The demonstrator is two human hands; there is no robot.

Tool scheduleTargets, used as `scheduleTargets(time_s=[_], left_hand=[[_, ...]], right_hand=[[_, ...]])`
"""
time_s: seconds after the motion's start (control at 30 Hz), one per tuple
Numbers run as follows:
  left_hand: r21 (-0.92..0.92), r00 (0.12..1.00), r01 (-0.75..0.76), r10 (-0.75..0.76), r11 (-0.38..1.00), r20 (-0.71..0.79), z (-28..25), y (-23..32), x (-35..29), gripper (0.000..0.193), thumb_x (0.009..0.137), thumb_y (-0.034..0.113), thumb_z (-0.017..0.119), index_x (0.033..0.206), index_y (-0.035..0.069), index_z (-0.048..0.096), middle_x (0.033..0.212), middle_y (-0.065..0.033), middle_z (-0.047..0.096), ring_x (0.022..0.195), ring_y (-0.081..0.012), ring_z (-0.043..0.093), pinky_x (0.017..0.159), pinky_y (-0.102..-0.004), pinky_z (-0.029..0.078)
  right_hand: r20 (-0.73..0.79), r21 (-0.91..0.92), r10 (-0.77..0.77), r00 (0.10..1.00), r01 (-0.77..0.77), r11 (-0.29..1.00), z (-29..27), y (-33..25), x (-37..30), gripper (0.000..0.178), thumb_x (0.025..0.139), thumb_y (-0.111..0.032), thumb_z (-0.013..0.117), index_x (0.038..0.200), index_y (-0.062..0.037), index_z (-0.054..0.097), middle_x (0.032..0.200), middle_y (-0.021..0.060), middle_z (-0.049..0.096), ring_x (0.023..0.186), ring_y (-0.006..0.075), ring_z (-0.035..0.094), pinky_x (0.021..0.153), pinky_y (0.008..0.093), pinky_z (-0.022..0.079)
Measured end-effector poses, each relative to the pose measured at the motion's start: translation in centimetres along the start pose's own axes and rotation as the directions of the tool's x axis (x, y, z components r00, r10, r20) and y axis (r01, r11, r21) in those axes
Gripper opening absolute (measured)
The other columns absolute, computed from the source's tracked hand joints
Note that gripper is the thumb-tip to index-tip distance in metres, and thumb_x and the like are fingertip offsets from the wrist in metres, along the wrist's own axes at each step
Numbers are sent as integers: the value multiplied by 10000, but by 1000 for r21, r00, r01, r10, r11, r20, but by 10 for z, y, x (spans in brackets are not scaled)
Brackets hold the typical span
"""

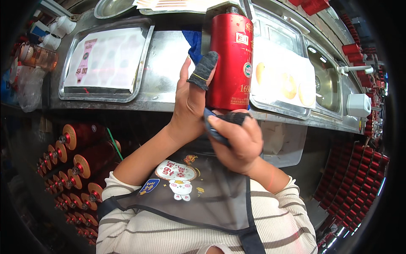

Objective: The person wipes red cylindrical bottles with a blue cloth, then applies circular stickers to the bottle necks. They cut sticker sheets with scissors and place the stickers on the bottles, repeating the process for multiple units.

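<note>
A tall red cylindrical bottle stands on the steel bench in front of me. My left hand is raised beside it with the fingers apart. Its index finger wears a dark knitted finger sleeve that rests against the bottle's left side. My right hand is just below the bottle. It pinches a dark blue-grey fabric piece at the base of my left hand, over the thumb side. My right index finger is also covered in dark fabric. The left thumb is hidden.
A steel tray with a white sheet lies left of the bottle. A second tray with round orange labels lies to the right, then a sink and a white box. Rows of red bottles lie lower left and right.
</note>
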State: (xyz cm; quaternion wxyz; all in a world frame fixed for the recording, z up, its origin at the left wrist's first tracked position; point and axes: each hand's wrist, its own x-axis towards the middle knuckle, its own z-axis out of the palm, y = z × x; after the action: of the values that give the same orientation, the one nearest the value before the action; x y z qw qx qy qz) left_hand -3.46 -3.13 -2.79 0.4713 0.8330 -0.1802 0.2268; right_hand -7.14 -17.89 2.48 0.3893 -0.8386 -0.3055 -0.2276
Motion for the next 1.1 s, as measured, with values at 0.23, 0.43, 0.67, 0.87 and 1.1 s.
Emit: scheduleTargets(time_s=[0.23,0.43,0.67,0.87,1.1], left_hand=[[-54,998,56,-58,997,-38,5,-2,0,1064,692,346,897,1514,19,305,1415,-174,546,1197,-335,602,1184,-595,200],[-78,999,15,-17,997,-33,3,-10,-2,1050,707,333,879,1524,24,296,1412,-176,549,1218,-352,590,1184,-590,196],[-71,997,77,-77,995,-6,2,-7,-1,1080,685,316,891,1530,18,288,1441,-180,517,1237,-383,559,1187,-580,193],[-78,969,229,-219,970,113,-2,2,-3,1055,691,265,898,1520,6,299,1536,-173,400,1289,-396,490,1178,-555,237],[53,968,190,-196,980,155,-14,0,3,1031,750,238,860,1560,-5,271,1412,-231,528,1341,-333,491,1108,-408,386]], right_hand=[[-202,-10,326,924,-335,942,-16,36,32,174,814,30,790,955,-2,693,849,28,654,828,131,603,754,254,482],[54,24,-96,994,95,995,-5,9,0,457,611,82,761,1046,-56,740,856,90,632,713,278,614,648,374,531],[193,137,33,981,-61,989,-33,17,29,305,654,28,847,932,-14,729,814,94,651,679,235,602,653,325,501],[74,139,266,961,-274,952,-11,114,130,222,825,-163,773,918,1,655,753,85,652,693,120,604,632,274,492],[11,90,-157,988,155,984,-21,95,61,268,710,31,786,948,-69,715,797,39,649,682,179,618,651,300,501]])
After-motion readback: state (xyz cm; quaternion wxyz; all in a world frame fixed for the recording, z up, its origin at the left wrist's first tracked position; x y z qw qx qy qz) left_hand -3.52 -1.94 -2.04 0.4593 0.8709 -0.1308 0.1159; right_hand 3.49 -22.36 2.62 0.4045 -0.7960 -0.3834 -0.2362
